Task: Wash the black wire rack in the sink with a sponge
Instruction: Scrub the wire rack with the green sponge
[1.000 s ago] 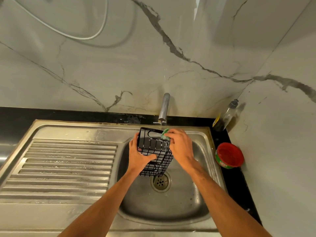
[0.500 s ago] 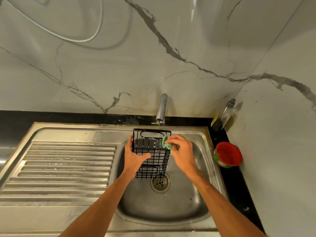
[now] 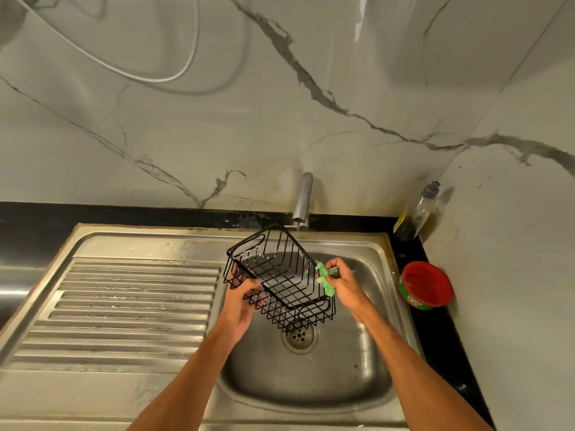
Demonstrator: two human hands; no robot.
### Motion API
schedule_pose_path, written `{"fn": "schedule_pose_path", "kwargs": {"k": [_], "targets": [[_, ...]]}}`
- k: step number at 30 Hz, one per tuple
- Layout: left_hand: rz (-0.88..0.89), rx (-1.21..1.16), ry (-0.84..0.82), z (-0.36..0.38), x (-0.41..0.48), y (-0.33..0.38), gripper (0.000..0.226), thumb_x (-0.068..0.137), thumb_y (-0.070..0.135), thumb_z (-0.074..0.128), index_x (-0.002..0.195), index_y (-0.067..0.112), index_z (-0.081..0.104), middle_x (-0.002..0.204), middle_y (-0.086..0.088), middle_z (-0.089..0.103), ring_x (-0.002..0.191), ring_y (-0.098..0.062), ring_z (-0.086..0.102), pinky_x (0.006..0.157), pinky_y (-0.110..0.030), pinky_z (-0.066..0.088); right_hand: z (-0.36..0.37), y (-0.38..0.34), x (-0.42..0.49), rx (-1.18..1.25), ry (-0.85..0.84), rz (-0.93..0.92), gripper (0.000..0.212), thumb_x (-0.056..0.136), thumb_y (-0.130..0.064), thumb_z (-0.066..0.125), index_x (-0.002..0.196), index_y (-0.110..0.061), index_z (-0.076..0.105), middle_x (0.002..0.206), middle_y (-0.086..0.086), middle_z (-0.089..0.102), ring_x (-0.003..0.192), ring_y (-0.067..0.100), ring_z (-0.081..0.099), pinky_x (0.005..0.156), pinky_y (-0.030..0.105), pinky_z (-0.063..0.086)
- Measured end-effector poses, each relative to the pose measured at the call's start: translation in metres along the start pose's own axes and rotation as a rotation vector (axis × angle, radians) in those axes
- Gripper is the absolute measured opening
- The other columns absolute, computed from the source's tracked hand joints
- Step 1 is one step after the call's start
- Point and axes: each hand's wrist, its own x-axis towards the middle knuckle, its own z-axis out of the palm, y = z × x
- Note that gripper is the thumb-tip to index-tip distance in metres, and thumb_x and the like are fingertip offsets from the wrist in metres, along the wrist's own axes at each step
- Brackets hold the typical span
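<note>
The black wire rack (image 3: 280,275) hangs tilted over the steel sink basin (image 3: 357,368), its open side turned up toward me. My left hand (image 3: 241,304) grips its lower left edge from underneath. My right hand (image 3: 343,283) pinches a crumpled green sponge (image 3: 325,278) against the rack's right rim. A thin stream of water falls from the tap (image 3: 302,197) just behind the rack's far corner.
A ribbed steel draining board (image 3: 124,306) lies left of the basin. On the black counter at the right stand a red-lidded green tub (image 3: 425,286) and a clear soap bottle (image 3: 417,213). The drain (image 3: 299,336) sits below the rack. Marble walls close in behind and at the right.
The rack has been turned and tilted, its open side now facing up and its long side running diagonally. My right hand slid the sponge down along the right rim.
</note>
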Motion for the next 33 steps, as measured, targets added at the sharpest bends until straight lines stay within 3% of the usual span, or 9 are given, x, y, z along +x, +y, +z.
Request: {"fn": "schedule_pose_path", "kwargs": {"k": [4, 9, 11, 13, 16, 18, 24, 30, 33], "targets": [[-0.12, -0.139, 0.004, -0.013, 0.0, -0.011, 0.052, 0.069, 0.01, 0.083, 0.116, 0.012, 0.063, 0.105, -0.007, 0.068, 0.099, -0.027, 0.062, 0.088, -0.051, 0.056, -0.004, -0.012, 0.001, -0.046, -0.05, -0.054, 0.024, 0.097, 0.001, 0.047, 0.095, -0.022, 0.051, 0.099, 0.005, 0.053, 0.092, 0.02, 0.054, 0.083, 0.041, 0.048], [-0.218, -0.132, 0.032, -0.017, -0.005, -0.012, 0.095, 0.039, 0.02, 0.101, 0.123, 0.014, 0.056, 0.117, -0.013, 0.061, 0.112, -0.035, 0.059, 0.098, -0.059, 0.052, -0.006, -0.027, 0.0, -0.038, -0.002, -0.131, 0.021, 0.098, -0.001, 0.05, 0.096, -0.022, 0.05, 0.099, 0.008, 0.056, 0.086, 0.019, 0.056, 0.069, 0.025, 0.048], [-0.155, 0.046, 0.07, -0.02, -0.007, -0.011, 0.088, 0.058, 0.01, 0.092, 0.136, 0.02, 0.052, 0.127, -0.01, 0.06, 0.114, -0.03, 0.06, 0.093, -0.05, 0.055, -0.01, -0.031, -0.001, -0.093, 0.015, -0.174, 0.016, 0.097, 0.0, 0.051, 0.099, -0.016, 0.05, 0.096, 0.007, 0.057, 0.077, 0.014, 0.055, 0.057, 0.016, 0.046], [-0.007, 0.354, 0.11, -0.029, -0.006, -0.009, 0.109, 0.071, 0.0, 0.083, 0.158, 0.034, 0.027, 0.152, -0.004, 0.047, 0.134, -0.028, 0.051, 0.109, -0.054, 0.044, -0.018, -0.033, 0.0, -0.136, 0.005, -0.198, 0.014, 0.097, 0.001, 0.051, 0.101, -0.012, 0.05, 0.101, 0.006, 0.059, 0.083, 0.014, 0.06, 0.058, 0.014, 0.05], [0.26, 0.892, -0.021, -0.026, 0.0, 0.006, 0.137, 0.065, 0.012, 0.094, 0.161, 0.045, 0.002, 0.167, 0.01, 0.02, 0.15, -0.016, 0.026, 0.122, -0.049, 0.026, -0.031, -0.029, 0.004, -0.204, -0.016, -0.186, 0.022, 0.096, -0.004, 0.053, 0.097, -0.026, 0.051, 0.103, -0.001, 0.061, 0.094, 0.026, 0.066, 0.075, 0.04, 0.061], [0.368, 1.158, -0.174, -0.011, 0.006, 0.018, 0.144, 0.058, 0.025, 0.098, 0.161, 0.041, -0.001, 0.166, 0.013, 0.018, 0.149, -0.007, 0.02, 0.12, -0.039, 0.02, -0.035, -0.03, 0.006, -0.24, -0.033, -0.173, 0.027, 0.096, -0.004, 0.053, 0.094, -0.031, 0.052, 0.103, -0.002, 0.062, 0.098, 0.029, 0.065, 0.082, 0.053, 0.056], [0.468, 1.353, -0.267, 0.015, 0.019, 0.034, 0.108, 0.048, 0.032, 0.1, 0.135, 0.033, 0.036, 0.125, 0.018, 0.054, 0.12, -0.007, 0.056, 0.105, -0.042, 0.053, -0.045, -0.033, 0.006, -0.231, -0.028, -0.208, 0.025, 0.092, 0.003, 0.057, 0.093, -0.022, 0.055, 0.103, 0.002, 0.062, 0.1, 0.019, 0.062, 0.083, 0.035, 0.054], [0.544, 1.29, -0.148, 0.021, 0.013, 0.021, 0.105, 0.044, 0.039, 0.102, 0.129, 0.036, 0.041, 0.115, 0.025, 0.051, 0.108, 0.0, 0.056, 0.094, -0.023, 0.049, -0.028, -0.02, -0.01, -0.273, 0.512, -0.345, 0.026, 0.088, 0.009, 0.056, 0.096, -0.015, 0.061, 0.104, 0.003, 0.059, 0.09, 0.009, 0.06, 0.067, 0.008, 0.05], [0.572, 1.303, -0.094, 0.024, 0.011, 0.016, 0.105, 0.045, 0.038, 0.102, 0.133, 0.029, 0.044, 0.113, 0.024, 0.049, 0.101, 0.003, 0.052, 0.088, -0.011, 0.04, -0.014, -0.003, -0.012, -0.319, 0.582, -0.312, 0.028, 0.085, 0.008, 0.061, 0.102, -0.015, 0.068, 0.105, 0.004, 0.064, 0.091, 0.013, 0.061, 0.068, 0.016, 0.055]]}}
